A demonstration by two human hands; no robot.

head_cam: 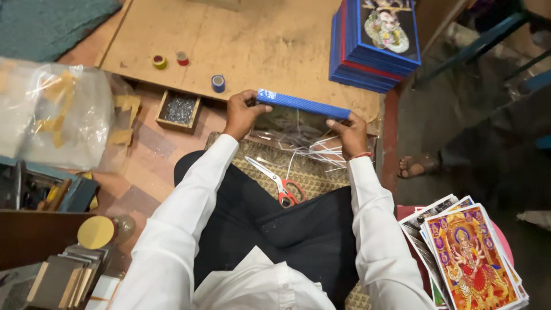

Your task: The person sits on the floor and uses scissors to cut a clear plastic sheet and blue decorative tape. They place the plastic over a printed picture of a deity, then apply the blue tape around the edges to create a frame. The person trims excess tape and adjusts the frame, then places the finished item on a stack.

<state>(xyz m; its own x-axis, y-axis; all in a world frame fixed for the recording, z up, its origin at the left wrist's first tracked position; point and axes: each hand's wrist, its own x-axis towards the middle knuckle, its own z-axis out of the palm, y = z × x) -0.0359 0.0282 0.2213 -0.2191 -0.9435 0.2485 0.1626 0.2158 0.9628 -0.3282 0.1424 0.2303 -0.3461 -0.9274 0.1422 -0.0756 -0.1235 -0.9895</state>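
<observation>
A: Both hands are on the blue frame (303,104). The left hand (241,112) clamps its left end, the right hand (350,133) grips the right end, and the frame stands tilted on edge over the knees, just off the near edge of the wooden board (247,40).

B: Firm hold on each side, yes. But look below it: clear plastic wrap (298,140) hangs loose and crinkled under the frame. If that sheet snags or bunches, I'd say it could tear or go on crooked.

A: And the scissors (278,182) lie on the mat right between the knees, red handles toward the body. A frame slipping down could land on the blades, or a wrist could brush them.

B: The open box of nails (179,109) sits near the left elbow too. One careless sweep of that sleeve and I reckon they spill across the floor.

A: The stack of blue frames (373,46) on the board leans slightly. A knock to the board might shift it.

B: The printed pictures (468,252) at the right hip sit near the edge as well.
</observation>
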